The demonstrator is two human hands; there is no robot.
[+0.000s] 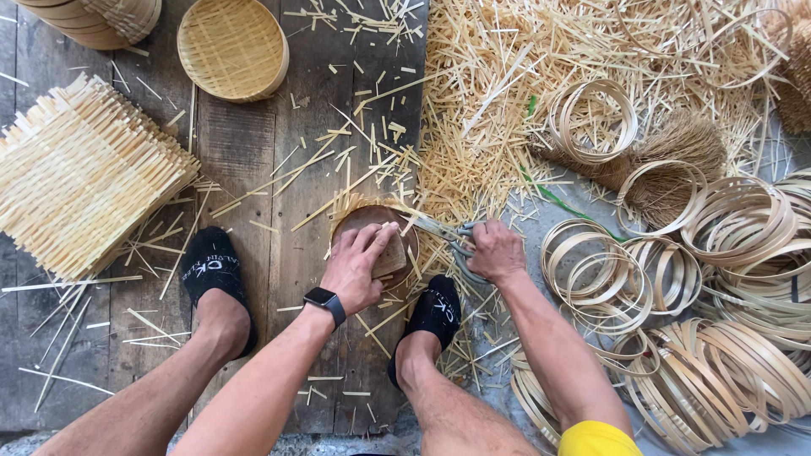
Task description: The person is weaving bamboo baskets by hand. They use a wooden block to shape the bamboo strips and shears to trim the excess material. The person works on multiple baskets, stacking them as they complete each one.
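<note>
My left hand (359, 266) presses flat on a small wooden block (391, 253) that lies on a round brown form (369, 221) with woven bamboo under it. A black watch (325, 301) sits on that wrist. My right hand (496, 251) grips the handles of grey scissors (446, 232), whose blades point left at the round form's edge. Both hands work between my two feet in black socks (211, 270), (432, 314).
A stack of square woven bamboo mats (76, 177) lies at the left. A finished round basket (230, 46) sits at the top. Cut bamboo slivers (498, 93) litter the floor. Many bamboo rings (726, 279) pile up at the right, beside a straw brush (676, 152).
</note>
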